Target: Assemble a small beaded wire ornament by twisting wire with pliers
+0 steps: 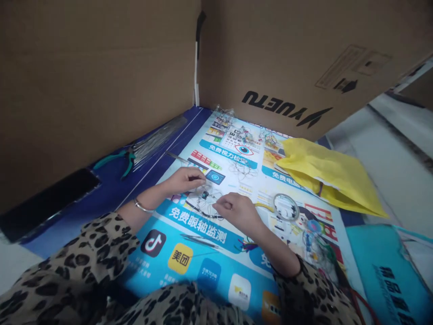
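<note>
My left hand [187, 179] is closed in a pinch above the printed sheet. What its fingertips hold is too thin to make out. Close below them is a loop of thin wire with beads [203, 211], with a small dark piece [204, 195] at its upper part. At the right side of this loop, my right hand [238, 210] pinches with thumb and forefinger, its other fingers curled. The fingertips meet the wire there. Several more tangled wire pieces [242, 171] lie just beyond my hands.
Cardboard walls [264, 58] stand behind and at left. Teal-handled pliers [126, 162] and a bundle of thin wires [158, 140] lie at left. At right are a yellow bag [331, 174], a metal ring [286, 206], a teal pouch [382, 271] and a tangled heap [318, 248]. Coloured strands [246, 245] lie nearer.
</note>
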Motion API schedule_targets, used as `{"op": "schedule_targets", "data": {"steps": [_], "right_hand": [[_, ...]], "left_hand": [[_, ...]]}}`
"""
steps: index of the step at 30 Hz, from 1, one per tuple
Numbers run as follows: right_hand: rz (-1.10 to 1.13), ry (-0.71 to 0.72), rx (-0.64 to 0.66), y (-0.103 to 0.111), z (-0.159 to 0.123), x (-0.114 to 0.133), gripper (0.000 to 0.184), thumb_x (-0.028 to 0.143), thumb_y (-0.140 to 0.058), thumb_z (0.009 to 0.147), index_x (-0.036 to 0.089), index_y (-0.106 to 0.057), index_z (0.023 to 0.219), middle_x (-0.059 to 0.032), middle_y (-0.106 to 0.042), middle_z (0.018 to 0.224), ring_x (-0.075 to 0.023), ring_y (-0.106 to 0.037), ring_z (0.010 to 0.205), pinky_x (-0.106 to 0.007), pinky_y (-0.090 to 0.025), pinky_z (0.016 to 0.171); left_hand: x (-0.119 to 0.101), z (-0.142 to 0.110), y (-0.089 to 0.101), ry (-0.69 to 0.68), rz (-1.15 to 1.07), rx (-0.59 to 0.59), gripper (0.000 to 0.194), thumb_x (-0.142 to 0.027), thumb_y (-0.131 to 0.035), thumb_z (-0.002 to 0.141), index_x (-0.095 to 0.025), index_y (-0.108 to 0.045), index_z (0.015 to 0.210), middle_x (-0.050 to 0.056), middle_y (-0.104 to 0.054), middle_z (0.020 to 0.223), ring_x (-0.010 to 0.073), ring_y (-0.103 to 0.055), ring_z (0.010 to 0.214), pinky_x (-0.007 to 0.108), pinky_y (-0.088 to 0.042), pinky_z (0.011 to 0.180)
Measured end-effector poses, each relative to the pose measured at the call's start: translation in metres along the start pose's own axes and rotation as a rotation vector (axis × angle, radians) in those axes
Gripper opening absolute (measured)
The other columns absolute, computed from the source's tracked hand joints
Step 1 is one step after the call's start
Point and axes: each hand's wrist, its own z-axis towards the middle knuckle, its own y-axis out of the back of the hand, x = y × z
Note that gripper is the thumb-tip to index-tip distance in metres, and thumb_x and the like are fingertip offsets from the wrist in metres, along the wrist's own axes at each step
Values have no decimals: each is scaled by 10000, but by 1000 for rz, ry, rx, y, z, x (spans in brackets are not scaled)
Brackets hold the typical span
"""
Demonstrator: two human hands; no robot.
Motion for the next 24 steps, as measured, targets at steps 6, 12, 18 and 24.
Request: {"op": "schedule_targets", "data": {"steps": [6,12,18,24], "right_hand": [[98,7,1,-13,2,-6,205,377,-567,774,225,-689,713,18,-607,628,-118,-533,609,-227,-342,571],[245,11,-79,-20,5,-15,171,321,-565,767,213,-686,714,29,-604,588,-105,-531,558,-215,-352,543],[356,24,-184,-17,10,-23,144,292,-558,774,213,-676,754,16,-628,652,-115,-544,588,-220,-408,584],[377,-7,-278,-13,13,-31,146,291,-547,779,219,-671,753,6,-655,711,-129,-582,647,-243,-442,645]], "left_hand": [[-4,-2,0,14,10,-13,212,-317,-543,815,-126,-630,788,11,-592,695,105,-532,651,201,-411,603],[-5,-4,1,98,-26,7,236,-347,-553,808,-123,-626,812,11,-598,695,107,-534,641,199,-410,587],[-3,-3,2,121,-37,-15,247,-363,-556,799,-127,-628,799,23,-620,727,118,-548,670,204,-422,611],[1,1,0,155,-44,-45,260,-377,-549,793,-130,-628,802,26,-608,712,118,-532,648,198,-410,575]]}}
